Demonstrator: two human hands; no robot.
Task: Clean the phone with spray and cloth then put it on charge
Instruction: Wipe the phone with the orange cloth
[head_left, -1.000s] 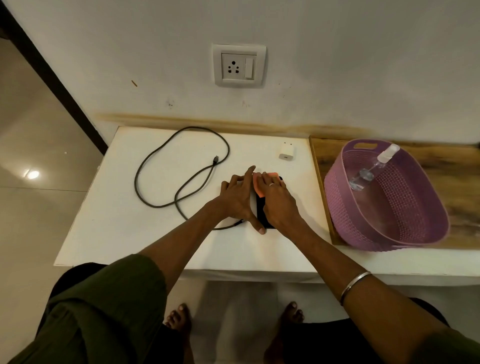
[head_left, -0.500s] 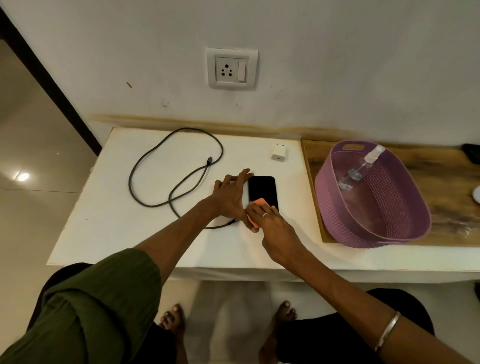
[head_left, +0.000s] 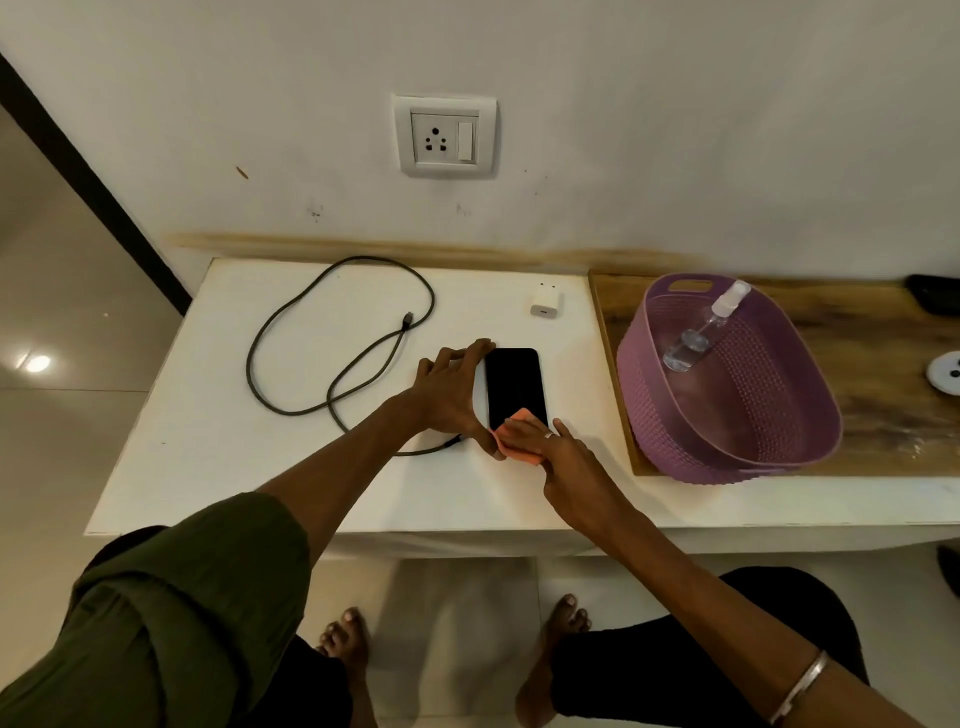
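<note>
Fingers of my right hand lie flat and fairly straight on the small orange cloth, pressing it onto the near end of the flat black rectangular phone; they are not curled round anything. My left hand rests just beside the phone's left edge, fingers stretched along it and thumb down by the near corner, bracing the handset rather than gripping it. What the next stroke turns on, as I judge it: the phone's long axis runs away from me toward the wall, so the uncovered screen lies straight ahead of the cloth and a wipe should travel forward along that axis, with the right hand the nearer one to do it. Left of the bracing hand, the dark looped charging cable lies on the white tabletop, one plug end passing close under my left wrist. Further back sits the small white charging adapter, and above it the white wall socket. To the right, on a wooden board, the clear spray bottle lies tilted inside the purple woven-pattern plastic basket, well apart from the phone.
</note>
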